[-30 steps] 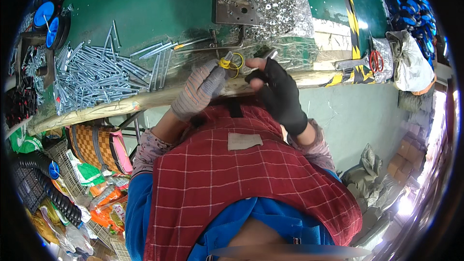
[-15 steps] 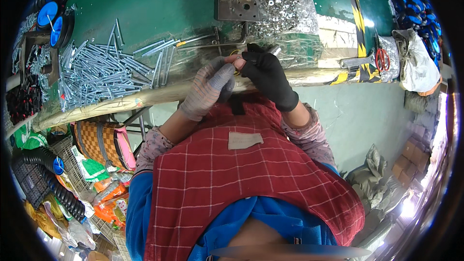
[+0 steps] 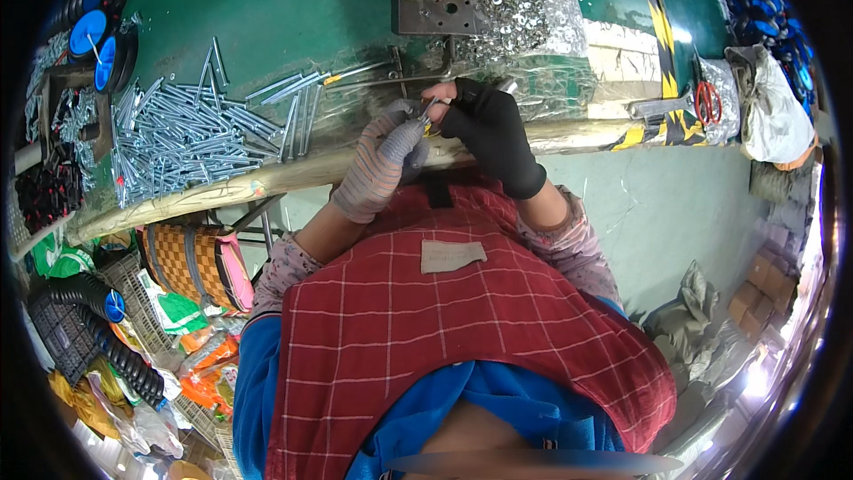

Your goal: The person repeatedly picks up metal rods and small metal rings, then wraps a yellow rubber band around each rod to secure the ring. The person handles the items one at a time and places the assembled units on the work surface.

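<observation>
Both hands now sit closer together at the bench edge. The left hand (image 3: 384, 160) curls tighter toward the right hand (image 3: 487, 129), and the yellow rings seen a second ago are almost hidden between the fingers.

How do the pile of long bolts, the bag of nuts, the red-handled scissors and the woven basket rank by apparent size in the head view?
1. pile of long bolts
2. bag of nuts
3. woven basket
4. red-handled scissors
Bolts and bag look close; fisheye distortion leaves it unsure.
</observation>
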Demonstrator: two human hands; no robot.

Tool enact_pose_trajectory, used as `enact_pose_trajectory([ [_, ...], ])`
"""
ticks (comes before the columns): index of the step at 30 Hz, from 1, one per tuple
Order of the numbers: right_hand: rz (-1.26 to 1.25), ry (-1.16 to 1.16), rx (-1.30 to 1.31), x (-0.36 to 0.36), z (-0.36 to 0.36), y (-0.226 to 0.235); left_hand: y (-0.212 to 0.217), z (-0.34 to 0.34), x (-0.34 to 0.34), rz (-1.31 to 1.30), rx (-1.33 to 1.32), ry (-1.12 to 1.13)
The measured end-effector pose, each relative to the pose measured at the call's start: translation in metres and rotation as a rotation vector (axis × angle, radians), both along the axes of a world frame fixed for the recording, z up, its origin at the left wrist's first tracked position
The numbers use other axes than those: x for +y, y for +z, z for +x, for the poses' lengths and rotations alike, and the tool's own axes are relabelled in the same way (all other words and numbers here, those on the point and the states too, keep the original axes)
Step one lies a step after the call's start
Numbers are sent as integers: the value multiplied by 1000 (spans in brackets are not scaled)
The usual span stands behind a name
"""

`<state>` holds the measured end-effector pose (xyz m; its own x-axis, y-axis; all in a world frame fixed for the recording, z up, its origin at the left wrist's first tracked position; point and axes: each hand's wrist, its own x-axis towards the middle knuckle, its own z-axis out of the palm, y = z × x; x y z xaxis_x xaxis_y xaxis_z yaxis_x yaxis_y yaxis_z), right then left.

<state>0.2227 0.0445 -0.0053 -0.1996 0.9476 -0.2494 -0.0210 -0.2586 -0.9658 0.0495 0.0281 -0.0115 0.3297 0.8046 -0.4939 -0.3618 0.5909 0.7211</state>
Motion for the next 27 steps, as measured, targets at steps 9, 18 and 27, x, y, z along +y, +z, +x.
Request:
enact_pose_trajectory([
  [9, 214, 123, -139, 6, 5, -9, -25, -9, -1, 238, 153, -69],
  [18, 72, 100, -6, 3, -1, -2, -31, -4, -10, 143, 172, 79],
  [27, -61, 48, 74, 12, 11, -11, 5, -23, 1, 74, 63, -284],
])
